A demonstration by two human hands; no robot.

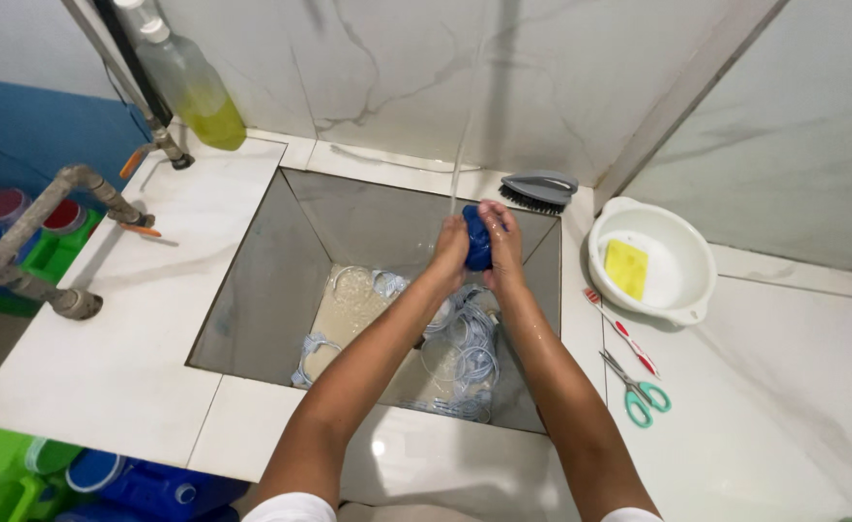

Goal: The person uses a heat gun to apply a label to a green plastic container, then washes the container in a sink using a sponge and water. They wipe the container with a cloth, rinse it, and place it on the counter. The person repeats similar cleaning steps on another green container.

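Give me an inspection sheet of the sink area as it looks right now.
Surface: white marbled counter around a square sunken basin; it looks wet.
Job's things: dark blue object held under a thin stream of water; clear plastic items lie in the basin bottom.
Clutter: grey scrub brush, white bowl holding a yellow sponge, red toothbrush, green-handled scissors, bottle of yellow liquid.
Hands: left hand and right hand both closed in a grip on the blue object.
Cables: nothing seen.
Surroundings: marbled wall tiles, metal pipe with valves at left, coloured containers below.
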